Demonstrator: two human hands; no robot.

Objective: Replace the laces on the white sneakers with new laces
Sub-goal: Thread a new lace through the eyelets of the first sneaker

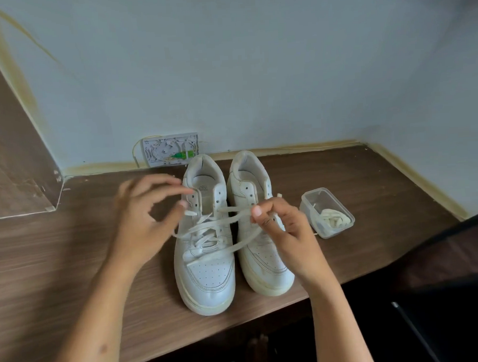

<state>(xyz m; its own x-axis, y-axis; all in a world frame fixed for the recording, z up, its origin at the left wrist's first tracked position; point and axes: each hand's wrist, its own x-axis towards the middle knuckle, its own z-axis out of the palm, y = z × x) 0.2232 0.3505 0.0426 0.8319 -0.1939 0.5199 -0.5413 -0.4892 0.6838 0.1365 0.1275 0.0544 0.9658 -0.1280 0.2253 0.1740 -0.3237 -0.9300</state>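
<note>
Bkgd as I see it: pale blue-grey wall (pixel 254 69) behind, w/ yellowish stains along corner at left and along base. Brown wood-grain desk (pixel 56 259) runs wall to wall; a wood side panel (pixel 6 154) rises at left, edge chipped. White open wall box (pixel 169 150) sits at desk level, thin wire looping out. Dark space under desk at lower right. Light soft, even.
</note>
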